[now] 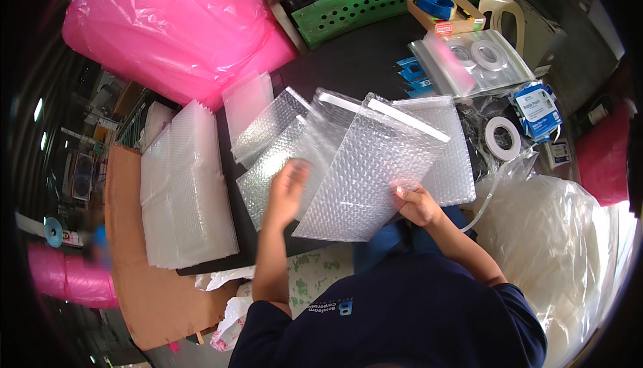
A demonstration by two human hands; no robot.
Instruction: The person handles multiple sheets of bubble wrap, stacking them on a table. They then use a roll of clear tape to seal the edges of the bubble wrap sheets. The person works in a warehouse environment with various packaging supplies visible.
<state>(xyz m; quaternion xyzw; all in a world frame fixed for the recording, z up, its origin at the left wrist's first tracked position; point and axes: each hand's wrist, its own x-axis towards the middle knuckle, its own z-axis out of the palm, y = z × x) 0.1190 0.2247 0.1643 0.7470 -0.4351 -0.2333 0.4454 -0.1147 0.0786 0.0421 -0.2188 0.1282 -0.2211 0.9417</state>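
My right hand (416,205) grips the lower right edge of a clear bubble-wrap pouch (372,167), thumb on top. The pouch is tilted, with a white strip along its far edge. My left hand (289,187) is smeared by motion, over another bubble-wrap pouch (264,170) to the left; its fingers cannot be made out. More pouches fan out behind, overlapping on the black table (321,66). At the right, partly under the held pouch, lies a flat bubble-wrap pouch (455,160).
A tall stack of bubble-wrap sheets (184,187) stands at left beside brown cardboard (130,247). Behind is a big pink plastic-wrapped roll (174,26). Tape rolls (502,138), blue-white cards (538,108) and a cardboard box (445,23) sit right; a large clear plastic bag (542,234) is near right.
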